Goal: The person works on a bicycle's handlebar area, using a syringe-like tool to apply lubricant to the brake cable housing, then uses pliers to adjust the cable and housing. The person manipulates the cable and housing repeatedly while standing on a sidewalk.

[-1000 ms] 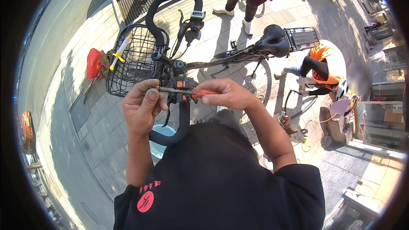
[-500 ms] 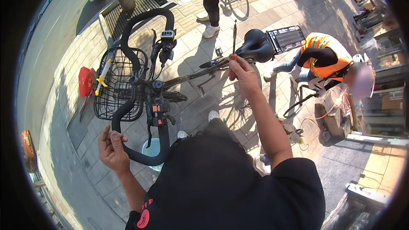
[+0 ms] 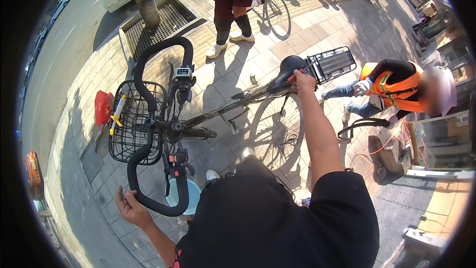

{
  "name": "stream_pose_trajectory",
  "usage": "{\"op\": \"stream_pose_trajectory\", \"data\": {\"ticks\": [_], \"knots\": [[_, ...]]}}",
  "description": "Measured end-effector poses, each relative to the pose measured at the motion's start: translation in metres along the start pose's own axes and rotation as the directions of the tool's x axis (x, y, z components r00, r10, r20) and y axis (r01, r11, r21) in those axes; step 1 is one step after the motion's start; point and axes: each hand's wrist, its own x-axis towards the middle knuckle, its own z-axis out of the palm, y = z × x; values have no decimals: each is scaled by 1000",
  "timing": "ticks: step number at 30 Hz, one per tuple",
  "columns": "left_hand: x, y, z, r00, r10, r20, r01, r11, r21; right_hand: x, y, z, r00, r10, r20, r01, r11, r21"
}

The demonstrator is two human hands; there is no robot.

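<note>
A bicycle with a padded, curved black handlebar stands in front of me, its black saddle off to the right. My right hand is closed around a red-handled screwdriver over the saddle; the shaft is hard to see against the black. I cannot tell whether the tool touches the saddle. Beside the handlebar's near-left curve is my left hand, thumb and finger pressed together. Anything between them is too small to make out. A wire basket hangs at the front, with a yellow-and-white stick-like object on it.
A person in an orange vest crouches at the right, near orange cables. Another person stands beyond the bicycle, by a tree grate. A light-blue basin sits under the handlebar. A rear rack extends behind the saddle.
My right hand has moved right with the screwdriver, to the saddle. My left hand sits lower in the picture. The standing person now appears further left; the vested person's arms have shifted.
</note>
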Motion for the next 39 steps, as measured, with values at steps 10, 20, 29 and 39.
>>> {"op": "stream_pose_trajectory", "data": {"ticks": [10,20,29,39], "knots": [[4,-9,0,999,-29,15,30,999,-40,4,-19,7,998,33,-55,-44,973,-228],[10,-14,-1,1000,-13,20,14,999,-49,-7,-29,8,998,4,-67,-35,884,-467],[18,-11,-4,998,33,-62,-37,998,-60,-7,-10,-1,992,-84,-89,26,855,-518],[82,-5,8,998,-8,67,24,970,-240,1,18,-28,982,-153,107,171,967,-190]]}}
